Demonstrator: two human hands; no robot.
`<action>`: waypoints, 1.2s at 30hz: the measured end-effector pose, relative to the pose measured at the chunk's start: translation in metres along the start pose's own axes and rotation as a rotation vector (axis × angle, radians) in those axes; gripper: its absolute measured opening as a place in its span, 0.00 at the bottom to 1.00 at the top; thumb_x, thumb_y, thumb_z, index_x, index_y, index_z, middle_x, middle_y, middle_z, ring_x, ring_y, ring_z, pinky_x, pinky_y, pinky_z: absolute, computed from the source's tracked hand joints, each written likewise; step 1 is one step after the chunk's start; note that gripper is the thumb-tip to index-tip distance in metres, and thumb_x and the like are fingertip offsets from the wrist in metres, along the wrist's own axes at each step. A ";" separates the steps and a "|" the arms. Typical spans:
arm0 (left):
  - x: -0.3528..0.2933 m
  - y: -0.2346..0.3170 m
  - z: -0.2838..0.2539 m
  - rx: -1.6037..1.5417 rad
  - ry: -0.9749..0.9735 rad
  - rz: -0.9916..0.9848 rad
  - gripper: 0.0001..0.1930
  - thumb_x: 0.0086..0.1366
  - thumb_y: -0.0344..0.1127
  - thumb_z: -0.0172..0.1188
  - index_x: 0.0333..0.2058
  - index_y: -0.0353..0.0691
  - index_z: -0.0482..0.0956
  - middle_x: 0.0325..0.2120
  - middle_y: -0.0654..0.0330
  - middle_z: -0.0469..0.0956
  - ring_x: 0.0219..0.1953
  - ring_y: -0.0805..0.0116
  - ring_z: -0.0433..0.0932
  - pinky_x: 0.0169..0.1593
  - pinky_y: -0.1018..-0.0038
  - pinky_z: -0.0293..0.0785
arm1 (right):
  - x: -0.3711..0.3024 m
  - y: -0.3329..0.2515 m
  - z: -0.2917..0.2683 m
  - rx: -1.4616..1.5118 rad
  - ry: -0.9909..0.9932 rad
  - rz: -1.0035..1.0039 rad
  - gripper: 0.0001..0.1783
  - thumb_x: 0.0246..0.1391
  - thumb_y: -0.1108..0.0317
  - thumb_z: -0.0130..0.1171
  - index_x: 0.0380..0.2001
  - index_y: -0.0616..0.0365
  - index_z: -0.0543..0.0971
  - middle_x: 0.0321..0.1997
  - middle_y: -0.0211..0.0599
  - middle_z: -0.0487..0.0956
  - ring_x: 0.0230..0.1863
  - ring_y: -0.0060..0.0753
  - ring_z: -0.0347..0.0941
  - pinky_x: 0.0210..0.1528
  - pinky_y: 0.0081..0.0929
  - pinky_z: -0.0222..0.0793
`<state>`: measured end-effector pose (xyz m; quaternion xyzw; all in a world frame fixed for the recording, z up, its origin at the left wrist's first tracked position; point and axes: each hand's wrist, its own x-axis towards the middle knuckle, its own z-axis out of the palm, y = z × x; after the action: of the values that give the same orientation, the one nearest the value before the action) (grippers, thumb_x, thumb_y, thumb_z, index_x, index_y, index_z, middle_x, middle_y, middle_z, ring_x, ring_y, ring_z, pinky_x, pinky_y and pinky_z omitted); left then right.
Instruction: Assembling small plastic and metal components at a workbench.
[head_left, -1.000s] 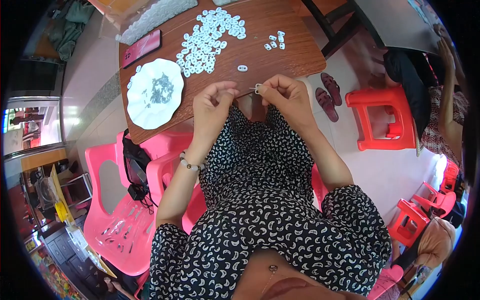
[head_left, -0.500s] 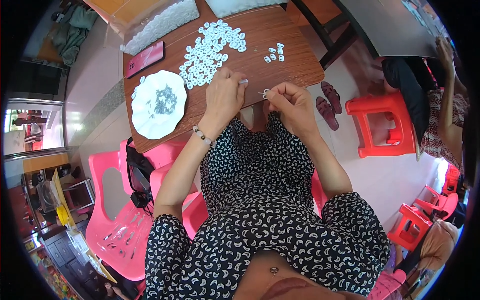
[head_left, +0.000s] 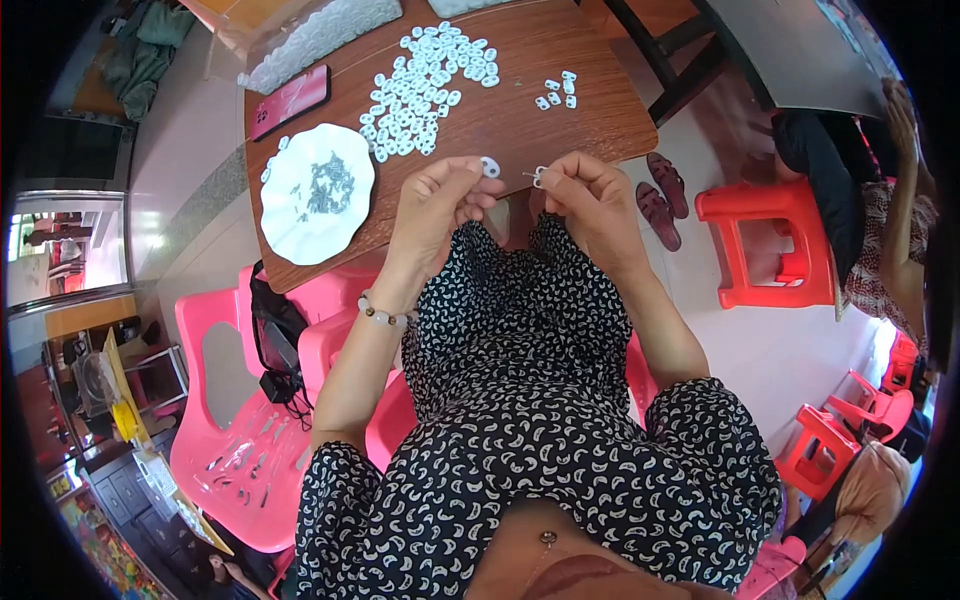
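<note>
Between the thumb and fingers of my left hand (head_left: 440,205) is a small white oval plastic piece (head_left: 489,167) with a dark hole, held up toward the right. My right hand (head_left: 595,205) pinches another small white piece (head_left: 540,178), from which a thin metal pin sticks out to the left. A short gap separates the two pieces, both above the table's near edge. Beyond my left hand, many like white pieces (head_left: 410,110) lie in a loose pile on the brown wooden table (head_left: 520,120). Several joined-looking white pieces (head_left: 556,92) form a small group farther right.
A white scalloped plate (head_left: 285,215) with small grey metal bits stands at the table's left. Behind it lie a pink phone (head_left: 292,103) and a clear container (head_left: 320,45) full of white pieces. Pink chairs (head_left: 225,470) and a red stool (head_left: 765,245) stand around; a person sits at right.
My left hand has turned over and lifted slightly, bringing its white piece face-on into view. My right hand has shifted a little to the right, still pinching its piece.
</note>
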<state>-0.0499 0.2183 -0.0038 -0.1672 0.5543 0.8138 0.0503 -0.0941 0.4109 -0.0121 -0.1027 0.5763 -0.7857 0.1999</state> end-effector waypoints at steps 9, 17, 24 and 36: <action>-0.020 -0.023 0.017 -0.027 -0.113 0.038 0.12 0.66 0.38 0.55 0.38 0.33 0.79 0.26 0.61 0.81 0.25 0.79 0.76 0.31 0.83 0.71 | -0.012 -0.012 0.020 0.054 -0.100 0.081 0.07 0.57 0.68 0.55 0.28 0.59 0.75 0.23 0.23 0.72 0.26 0.12 0.64 0.30 0.13 0.60; -0.027 -0.023 0.021 0.022 -0.131 0.137 0.11 0.66 0.35 0.57 0.39 0.32 0.79 0.29 0.60 0.81 0.28 0.77 0.77 0.32 0.82 0.72 | -0.013 -0.013 0.017 0.052 -0.093 0.086 0.07 0.57 0.68 0.56 0.28 0.59 0.75 0.23 0.24 0.73 0.26 0.12 0.65 0.30 0.13 0.61; -0.030 -0.021 0.019 0.004 -0.118 0.065 0.09 0.63 0.33 0.60 0.39 0.35 0.79 0.29 0.61 0.81 0.27 0.79 0.76 0.32 0.84 0.72 | -0.012 -0.008 0.014 0.050 -0.118 0.081 0.07 0.57 0.68 0.56 0.28 0.59 0.75 0.24 0.23 0.73 0.26 0.11 0.66 0.30 0.12 0.61; -0.036 -0.022 0.002 -0.216 -0.096 -0.062 0.11 0.65 0.34 0.58 0.40 0.31 0.78 0.34 0.55 0.82 0.31 0.72 0.80 0.36 0.79 0.77 | -0.013 -0.004 0.019 0.053 -0.154 0.079 0.07 0.57 0.69 0.56 0.27 0.59 0.74 0.23 0.23 0.73 0.25 0.11 0.65 0.30 0.12 0.60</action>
<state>-0.0102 0.2323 -0.0108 -0.1494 0.4547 0.8740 0.0837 -0.0752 0.4010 -0.0010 -0.1346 0.5421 -0.7818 0.2772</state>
